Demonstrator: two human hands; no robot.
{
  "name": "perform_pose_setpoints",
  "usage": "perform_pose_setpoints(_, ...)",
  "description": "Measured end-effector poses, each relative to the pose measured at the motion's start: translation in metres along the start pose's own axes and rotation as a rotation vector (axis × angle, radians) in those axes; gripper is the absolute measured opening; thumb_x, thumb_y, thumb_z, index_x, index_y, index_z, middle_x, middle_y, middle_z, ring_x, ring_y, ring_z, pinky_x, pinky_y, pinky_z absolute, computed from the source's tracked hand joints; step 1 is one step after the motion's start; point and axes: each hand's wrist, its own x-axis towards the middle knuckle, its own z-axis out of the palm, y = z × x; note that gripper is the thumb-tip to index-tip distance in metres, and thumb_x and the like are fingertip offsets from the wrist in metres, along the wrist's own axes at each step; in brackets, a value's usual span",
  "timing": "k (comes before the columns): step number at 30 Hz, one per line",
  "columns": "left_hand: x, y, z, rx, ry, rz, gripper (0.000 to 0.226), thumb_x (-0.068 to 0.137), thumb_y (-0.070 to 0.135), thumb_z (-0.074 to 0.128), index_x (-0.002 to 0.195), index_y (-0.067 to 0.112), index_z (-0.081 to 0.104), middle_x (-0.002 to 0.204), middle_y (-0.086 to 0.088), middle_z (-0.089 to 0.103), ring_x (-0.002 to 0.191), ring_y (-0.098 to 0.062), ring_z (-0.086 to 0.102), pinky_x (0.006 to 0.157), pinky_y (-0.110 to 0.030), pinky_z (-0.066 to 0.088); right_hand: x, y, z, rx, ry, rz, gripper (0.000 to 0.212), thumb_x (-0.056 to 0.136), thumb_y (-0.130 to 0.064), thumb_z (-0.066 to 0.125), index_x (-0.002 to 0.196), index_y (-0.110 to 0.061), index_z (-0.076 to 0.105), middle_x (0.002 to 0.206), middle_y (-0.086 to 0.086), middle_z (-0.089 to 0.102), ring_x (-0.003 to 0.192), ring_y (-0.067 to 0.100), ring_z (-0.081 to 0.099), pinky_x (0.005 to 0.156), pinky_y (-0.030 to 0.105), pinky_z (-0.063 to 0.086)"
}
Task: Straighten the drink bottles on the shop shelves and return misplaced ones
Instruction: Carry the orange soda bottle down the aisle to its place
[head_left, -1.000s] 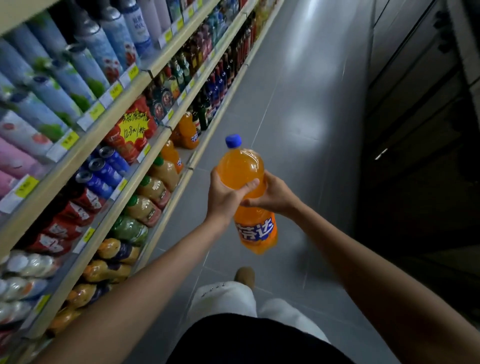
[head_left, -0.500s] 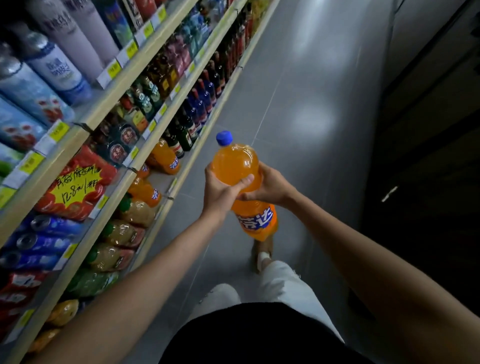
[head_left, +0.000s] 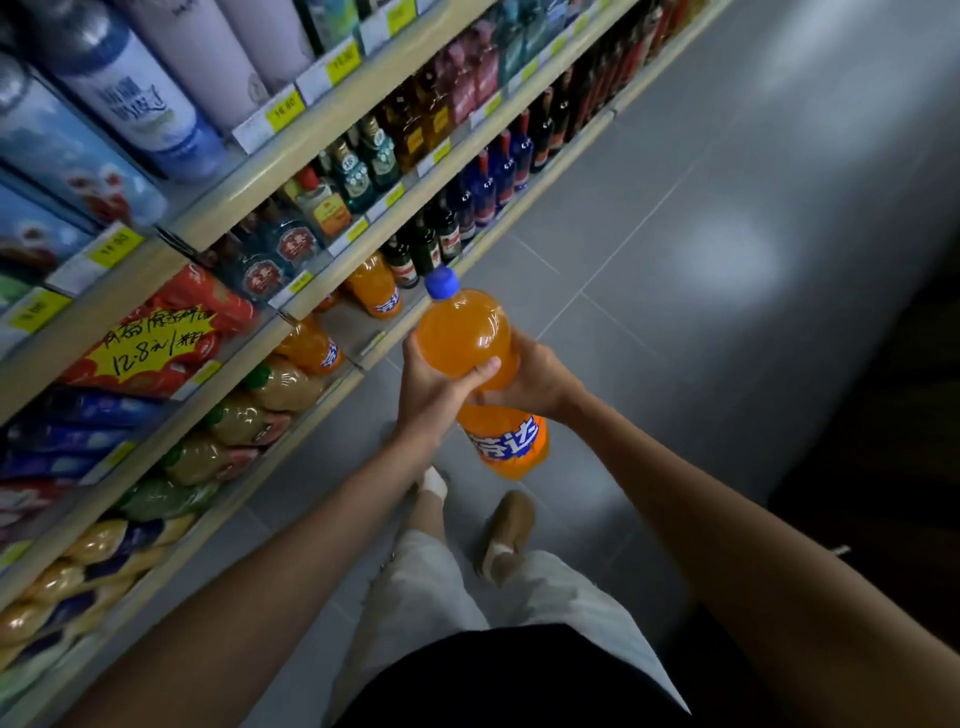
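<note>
Orange plastic blue-capped bottle (head_left: 465, 332): left hand (head_left: 434, 389) and right hand (head_left: 537, 382) clasp its waist, sharing weight. Likely bound for matching shelved bottles (head_left: 375, 291).

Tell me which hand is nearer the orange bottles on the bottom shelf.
Left. The left hand grips the held bottle on its shelf side, toward the shelved orange bottles; the right hand grips its aisle side, farther away.

One held bottle (head_left: 462, 338), gripped by two hands: left hand (head_left: 431, 389), right hand (head_left: 540, 382). Left of the held bottle, two matching orange bottles (head_left: 375, 291) and one yellow sign (head_left: 156, 338)
</note>
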Motion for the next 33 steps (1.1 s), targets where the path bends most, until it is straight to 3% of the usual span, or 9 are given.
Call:
perform_pose_setpoints(7,0.076,-0.019,-0.019,0.0,0.04,-0.069,0.087,0.068,0.029,0.082,0.139,0.021,0.032,0.13,-0.001,0.051,0.107,-0.012,0.051,0.073,-0.011,0.039,0.087,0.004,0.024,-0.039,-0.067,0.016,0.085,0.07,-0.038,0.081,0.139,-0.016,0.036,0.13,0.009,0.056,0.114,0.026,0.057,0.093,0.044,0.05)
perform_pose_setpoints(11,0.122,-0.05,-0.03,-0.023,0.08,-0.072,0.089,0.068,0.029,0.083,0.14,0.022,0.031,0.134,0.0,0.05,0.111,-0.012,0.05,0.084,-0.018,0.041,0.146,0.02,0.051,-0.062,-0.1,-0.013,0.085,0.068,-0.039,0.082,0.138,-0.018,0.038,0.13,0.008,0.057,0.114,0.025,0.057,0.093,0.044,0.051)
perform_pose_setpoints(15,0.173,-0.103,-0.031,-0.052,0.155,-0.069,0.087,0.067,0.029,0.083,0.138,0.022,0.033,0.126,0.004,0.051,0.109,-0.012,0.05,0.081,-0.016,0.041,0.208,0.058,0.088,-0.052,-0.158,-0.048,0.085,0.066,-0.044,0.081,0.137,-0.021,0.04,0.13,0.005,0.057,0.114,0.023,0.057,0.093,0.044,0.051)
perform_pose_setpoints(19,0.223,-0.17,-0.021,-0.087,0.199,-0.08,0.088,0.066,0.031,0.083,0.138,0.024,0.033,0.127,0.004,0.05,0.108,-0.011,0.05,0.085,-0.023,0.042,0.27,0.11,0.127,-0.074,-0.174,-0.084,0.084,0.065,-0.045,0.081,0.136,-0.023,0.041,0.129,0.004,0.057,0.115,0.023,0.057,0.092,0.041,0.051)
perform_pose_setpoints(25,0.302,-0.276,-0.01,-0.18,0.337,-0.079,0.081,0.064,0.033,0.084,0.132,0.026,0.041,0.118,0.007,0.056,0.103,-0.012,0.055,0.083,-0.023,0.043,0.363,0.185,0.188,-0.208,-0.205,-0.216,0.082,0.062,-0.05,0.08,0.132,-0.024,0.044,0.123,0.006,0.061,0.109,0.023,0.059,0.081,0.029,0.046)
perform_pose_setpoints(28,0.333,-0.316,-0.012,-0.179,0.405,-0.024,0.078,0.063,0.035,0.084,0.129,0.027,0.044,0.11,0.012,0.057,0.096,-0.007,0.055,0.074,-0.016,0.041,0.402,0.205,0.214,-0.196,-0.234,-0.322,0.081,0.064,-0.045,0.081,0.132,-0.022,0.045,0.123,0.005,0.061,0.105,0.017,0.058,0.08,0.025,0.044)
perform_pose_setpoints(33,0.367,-0.348,-0.021,-0.098,0.504,0.077,0.083,0.06,0.036,0.086,0.13,0.023,0.044,0.106,0.013,0.051,0.1,-0.01,0.051,0.086,-0.028,0.042,0.436,0.219,0.244,-0.073,-0.28,-0.447,0.081,0.066,-0.041,0.082,0.135,-0.021,0.044,0.128,-0.003,0.058,0.111,0.007,0.054,0.092,0.025,0.049)
